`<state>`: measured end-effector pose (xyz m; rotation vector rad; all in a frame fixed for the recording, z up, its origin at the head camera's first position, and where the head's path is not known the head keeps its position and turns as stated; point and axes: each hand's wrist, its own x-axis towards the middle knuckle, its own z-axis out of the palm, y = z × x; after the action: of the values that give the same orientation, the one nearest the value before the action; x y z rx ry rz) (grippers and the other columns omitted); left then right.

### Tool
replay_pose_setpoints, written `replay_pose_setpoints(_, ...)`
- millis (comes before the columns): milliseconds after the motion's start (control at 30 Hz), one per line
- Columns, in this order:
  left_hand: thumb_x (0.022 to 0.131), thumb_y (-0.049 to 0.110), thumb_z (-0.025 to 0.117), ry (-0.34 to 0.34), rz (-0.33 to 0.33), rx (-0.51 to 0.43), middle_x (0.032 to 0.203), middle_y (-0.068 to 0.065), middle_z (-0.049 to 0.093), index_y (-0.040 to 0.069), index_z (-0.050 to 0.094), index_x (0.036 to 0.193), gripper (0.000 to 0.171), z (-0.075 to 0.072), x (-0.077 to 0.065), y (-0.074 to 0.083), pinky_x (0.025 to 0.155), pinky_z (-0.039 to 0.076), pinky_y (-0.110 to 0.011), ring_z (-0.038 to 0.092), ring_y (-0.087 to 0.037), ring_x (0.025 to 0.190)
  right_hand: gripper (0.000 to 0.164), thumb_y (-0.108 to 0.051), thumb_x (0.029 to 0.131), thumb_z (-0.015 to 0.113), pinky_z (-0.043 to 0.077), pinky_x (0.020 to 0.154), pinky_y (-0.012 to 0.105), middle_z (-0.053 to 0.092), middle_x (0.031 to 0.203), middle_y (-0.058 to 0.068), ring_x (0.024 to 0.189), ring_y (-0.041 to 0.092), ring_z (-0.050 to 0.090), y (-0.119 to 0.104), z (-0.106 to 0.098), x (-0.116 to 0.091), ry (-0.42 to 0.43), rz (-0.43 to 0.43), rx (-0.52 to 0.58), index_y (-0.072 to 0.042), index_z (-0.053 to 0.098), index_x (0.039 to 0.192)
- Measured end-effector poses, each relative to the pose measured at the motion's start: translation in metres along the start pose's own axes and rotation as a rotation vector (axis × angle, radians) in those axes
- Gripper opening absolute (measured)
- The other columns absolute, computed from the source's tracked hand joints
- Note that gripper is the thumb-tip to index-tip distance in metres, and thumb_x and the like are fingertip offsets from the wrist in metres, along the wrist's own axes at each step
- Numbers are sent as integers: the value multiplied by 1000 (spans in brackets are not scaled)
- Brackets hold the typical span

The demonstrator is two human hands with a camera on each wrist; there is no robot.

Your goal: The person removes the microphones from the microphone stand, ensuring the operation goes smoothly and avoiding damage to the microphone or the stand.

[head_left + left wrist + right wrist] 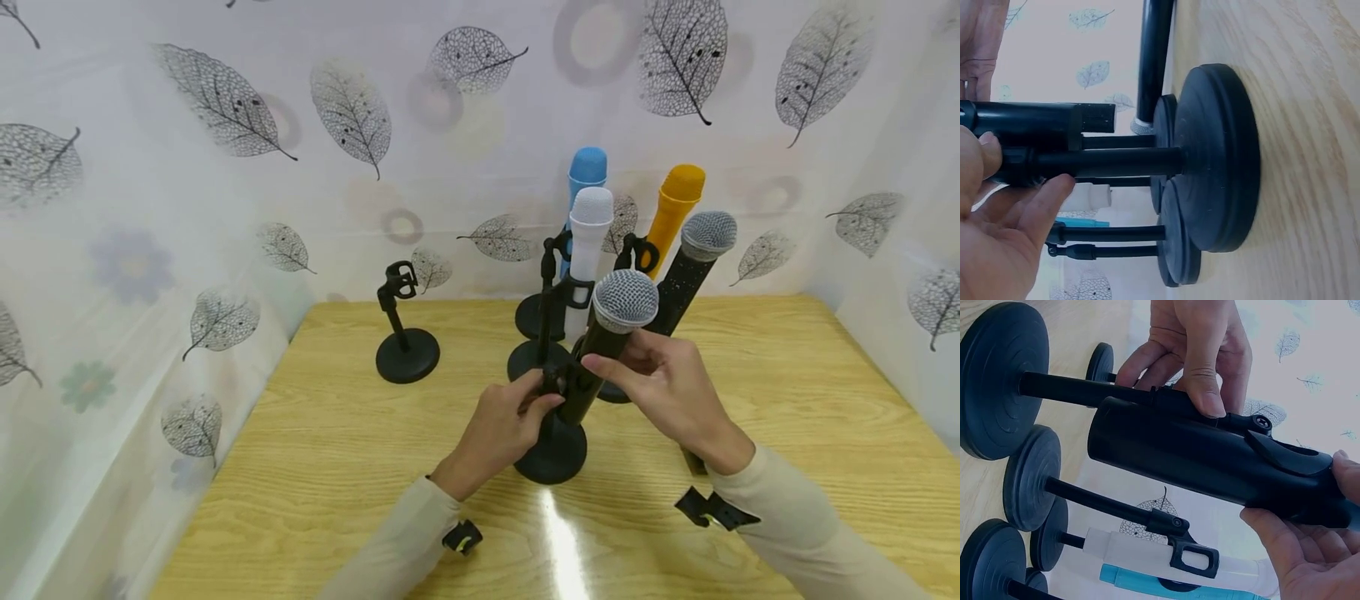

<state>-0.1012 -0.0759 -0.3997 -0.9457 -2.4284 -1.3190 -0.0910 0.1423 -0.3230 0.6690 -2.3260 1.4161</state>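
Observation:
My left hand (498,429) pinches the pole of a black desktop microphone stand (551,458), just below its clip. My right hand (678,387) grips a black microphone (626,302) with a silver mesh head, tilted along that stand. In the right wrist view the stand's curved clip (1291,456) lies against the microphone's body; the head is out of that view. Just behind stand a white microphone (591,218), a blue microphone (587,167), an orange microphone (678,187) and a speckled black microphone (684,275), the white one visibly in a stand's clip.
A stand with a bare clip (407,354) is at the back left of the wooden table (315,467). Another black microphone (1155,56) lies on the table to the right, mostly hidden by my right arm in the head view. A leaf-print cloth (480,125) hangs behind.

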Motion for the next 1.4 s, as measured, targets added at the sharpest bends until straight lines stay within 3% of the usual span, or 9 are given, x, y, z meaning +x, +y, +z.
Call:
replay_pose_setpoints(200, 101, 17, 64, -10, -25, -53, 109, -8, 75, 5, 63, 128, 29, -7, 3, 9, 80, 54, -18, 72, -12, 96, 13, -2, 88, 78, 56, 69, 20, 77, 89, 6, 77, 7, 73, 0, -1, -1, 0, 24, 16, -1, 75, 101)
replay_pose_setpoints(367, 101, 16, 64, 87, 33, -71, 112, -8, 74, 5, 64, 132, 33, -13, 9, 15, 81, 54, -19, 71, -10, 99, 13, -3, 88, 79, 56, 68, 20, 76, 88, 5, 75, 7, 73, -1, 0, -1, 7, 20, -9, -2, 75, 101)
replay_pose_setpoints(500, 99, 15, 66, 150, 133, -35, 110, -6, 75, 6, 69, 125, 28, -13, 14, 14, 78, 54, -17, 72, -10, 93, 13, -4, 88, 79, 56, 67, 20, 76, 88, 5, 74, 7, 72, -1, 1, -1, 11, 18, -13, -2, 75, 101)
replay_pose_setpoints(667, 98, 14, 68, 186, 227, 70, 101, -5, 76, 7, 72, 116, 20, -11, 15, 11, 68, 51, -11, 70, -7, 73, 15, -2, 88, 79, 56, 67, 20, 77, 88, 5, 75, 7, 73, -1, 2, -1, 8, 0, -7, -1, 74, 102)
replay_pose_setpoints(900, 99, 14, 67, 178, 255, 106, 88, -3, 74, 8, 70, 109, 12, -8, 17, 10, 59, 44, -10, 55, 0, 59, 13, -3, 87, 79, 55, 67, 18, 77, 87, 6, 75, 3, 72, -2, 1, 0, 19, 2, -50, -1, 74, 99)
replay_pose_setpoints(1400, 98, 13, 67, 177, 252, 119, 81, -4, 72, 8, 68, 108, 11, -9, 17, 12, 55, 41, -10, 53, -1, 56, 13, -5, 87, 80, 55, 66, 17, 77, 86, 6, 75, 0, 71, -9, -5, 4, 22, 9, -68, -1, 74, 98)
